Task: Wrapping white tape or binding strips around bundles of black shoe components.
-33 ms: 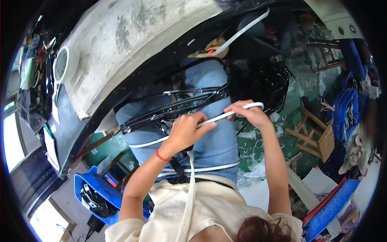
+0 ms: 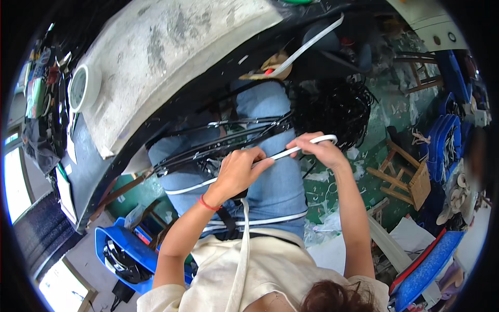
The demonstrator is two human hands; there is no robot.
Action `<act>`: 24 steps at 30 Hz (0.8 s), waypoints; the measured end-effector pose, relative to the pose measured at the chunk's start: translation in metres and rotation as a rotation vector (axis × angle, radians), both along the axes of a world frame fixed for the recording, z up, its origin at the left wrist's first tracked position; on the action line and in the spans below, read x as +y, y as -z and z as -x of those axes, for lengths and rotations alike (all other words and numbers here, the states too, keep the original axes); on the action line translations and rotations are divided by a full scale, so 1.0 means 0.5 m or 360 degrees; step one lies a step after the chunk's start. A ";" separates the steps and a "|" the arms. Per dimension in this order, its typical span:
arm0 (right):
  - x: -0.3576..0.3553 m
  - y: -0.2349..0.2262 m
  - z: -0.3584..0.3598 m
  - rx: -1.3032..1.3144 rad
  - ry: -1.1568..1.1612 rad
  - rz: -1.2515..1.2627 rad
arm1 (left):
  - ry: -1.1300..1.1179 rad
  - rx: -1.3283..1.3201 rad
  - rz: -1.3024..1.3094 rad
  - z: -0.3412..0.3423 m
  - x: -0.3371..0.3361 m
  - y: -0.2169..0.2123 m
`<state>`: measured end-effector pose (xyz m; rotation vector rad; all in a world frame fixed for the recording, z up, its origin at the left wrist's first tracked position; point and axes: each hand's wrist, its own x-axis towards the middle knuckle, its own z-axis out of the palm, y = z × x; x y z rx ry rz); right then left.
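White narrow curving strip (image 2: pixel 281 155) over blue denim-clad lap (image 2: pixel 275 187)

Left hand (image 2: pixel 240 169): thumb and fingers pinching strip, above mid-lap. Right hand (image 2: pixel 318 149): fingers pinching strip beside its loop, at lap's right edge. Shiny black thin cords (image 2: pixel 197 155) lie across lap; tangled black heap (image 2: pixel 340 112) right of lap.

Both hands (image 2: pixel 240 170) (image 2: pixel 317 149) pinch, forearms (image 2: pixel 187 233) (image 2: pixel 354 213) stretched forward.

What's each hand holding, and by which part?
One white strip: right hand grips it beside its curled bend, left hand pinches it farther along its length.
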<state>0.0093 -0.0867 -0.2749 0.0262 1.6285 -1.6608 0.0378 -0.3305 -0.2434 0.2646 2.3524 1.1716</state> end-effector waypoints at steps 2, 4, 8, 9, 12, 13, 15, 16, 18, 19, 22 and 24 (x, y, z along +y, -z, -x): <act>0.005 0.006 0.004 -0.0018 -0.0037 0.0063 | -0.0031 -0.0127 -0.0055 0.006 -0.004 -0.001; 0.011 0.016 0.006 0.0019 -0.0108 0.0120 | -0.0078 -0.0347 -0.0155 0.006 -0.012 0.000; 0.027 0.037 0.002 -0.0103 -0.0047 0.0199 | -0.0092 -0.0381 -0.0136 -0.002 -0.043 0.011; 0.028 0.043 -0.001 -0.0101 -0.0043 0.0224 | -0.0108 -0.0399 -0.0130 -0.005 -0.060 0.004; 0.027 0.040 0.001 -0.0130 -0.0078 0.0215 | -0.0131 -0.0422 -0.0039 -0.019 -0.121 -0.028; 0.025 0.037 0.007 -0.0144 -0.0091 0.0213 | -0.0148 -0.0389 -0.0027 -0.024 -0.148 -0.036; 0.026 0.047 0.005 -0.0117 -0.0069 0.0267 | -0.0193 -0.0351 0.0088 -0.044 -0.209 -0.043; 0.020 0.040 0.009 -0.0117 -0.0105 0.0244 | -0.0252 -0.0351 0.0135 -0.057 -0.242 -0.056; 0.019 0.034 0.014 -0.0114 -0.0142 0.0221 | -0.0312 -0.0348 0.0181 -0.082 -0.298 -0.069; 0.016 0.032 0.017 -0.0109 -0.0175 0.0221 | -0.0415 -0.0349 0.0254 -0.102 -0.329 -0.074; 0.017 0.028 0.016 -0.0099 -0.0173 0.0216 | -0.0535 -0.0342 0.0402 -0.142 -0.399 -0.068; 0.018 0.024 0.013 -0.0107 -0.0168 0.0185 | -0.0644 -0.0286 0.0501 -0.176 -0.443 -0.053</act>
